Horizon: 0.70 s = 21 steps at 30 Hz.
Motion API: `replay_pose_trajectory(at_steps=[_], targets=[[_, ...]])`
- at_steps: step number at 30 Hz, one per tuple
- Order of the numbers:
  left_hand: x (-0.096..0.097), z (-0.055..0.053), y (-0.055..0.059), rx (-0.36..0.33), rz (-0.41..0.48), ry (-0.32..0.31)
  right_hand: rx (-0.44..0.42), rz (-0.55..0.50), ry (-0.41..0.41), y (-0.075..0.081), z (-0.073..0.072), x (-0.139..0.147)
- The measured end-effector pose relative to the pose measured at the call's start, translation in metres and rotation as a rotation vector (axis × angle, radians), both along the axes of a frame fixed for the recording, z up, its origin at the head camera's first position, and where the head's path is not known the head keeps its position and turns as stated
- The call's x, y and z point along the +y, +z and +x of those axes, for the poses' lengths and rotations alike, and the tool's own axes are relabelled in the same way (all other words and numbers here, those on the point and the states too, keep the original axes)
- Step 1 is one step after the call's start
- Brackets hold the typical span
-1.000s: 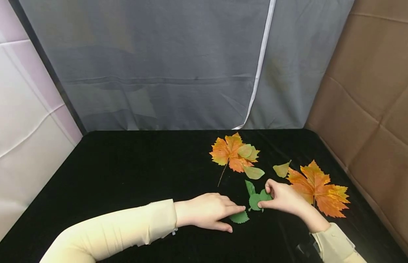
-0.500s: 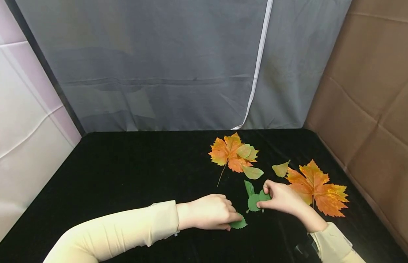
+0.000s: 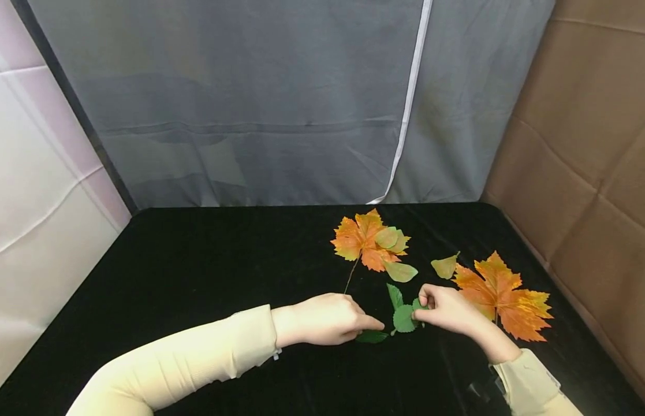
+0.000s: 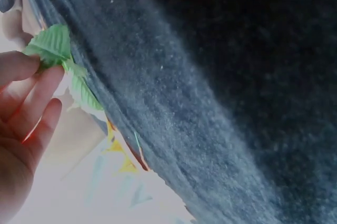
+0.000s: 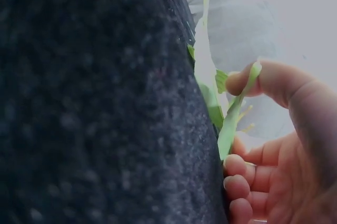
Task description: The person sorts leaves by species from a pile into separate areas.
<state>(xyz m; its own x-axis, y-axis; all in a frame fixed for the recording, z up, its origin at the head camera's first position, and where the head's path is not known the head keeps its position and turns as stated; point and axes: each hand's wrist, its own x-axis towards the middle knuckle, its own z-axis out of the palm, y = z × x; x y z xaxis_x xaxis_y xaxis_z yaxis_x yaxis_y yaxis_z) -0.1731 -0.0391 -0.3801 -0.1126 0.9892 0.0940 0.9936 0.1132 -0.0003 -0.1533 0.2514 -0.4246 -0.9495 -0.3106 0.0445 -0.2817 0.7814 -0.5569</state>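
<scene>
My left hand [image 3: 327, 319] pinches a small serrated green leaf [image 3: 372, 337] between thumb and fingers; in the left wrist view this leaf [image 4: 51, 44] stands up from the fingertips. To the right, my right hand [image 3: 449, 312] holds another green leaf [image 3: 418, 305] by its edge, its thumb and curled fingers around it. In the right wrist view that leaf [image 5: 231, 121] is seen edge-on, close over the black cloth. A rounded green leaf [image 3: 403, 319] lies right beside the right fingertips, overlapping the held leaf. Behind it a narrower green leaf [image 3: 394, 296] points away.
An orange maple leaf [image 3: 348, 238] lies at the back, with yellow-green leaves [image 3: 401, 271] on and beside it. A second maple leaf [image 3: 501, 297] lies right of the right hand, near a small yellowish leaf [image 3: 445, 267]. Black cloth [image 3: 223, 254] covers the table; grey curtain [image 3: 260, 104] hangs behind.
My left hand, earlier laid with extended fingers over the green leaf, has curled its fingers, gripped the leaf and shifted slightly away from me with it. The right hand has barely moved.
</scene>
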Motion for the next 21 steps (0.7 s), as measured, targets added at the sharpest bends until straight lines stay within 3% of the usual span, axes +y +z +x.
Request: replay_pose_trajectory(at_steps=[10,21], targets=[[-0.005,-0.002,0.001,-0.022,0.045,-0.046,0.002,-0.068,-0.005,0.003,0.0,0.007],[-0.012,-0.007,0.005,-0.098,0.08,0.002,-0.051,-0.161,-0.023,0.011,-0.002,0.011]])
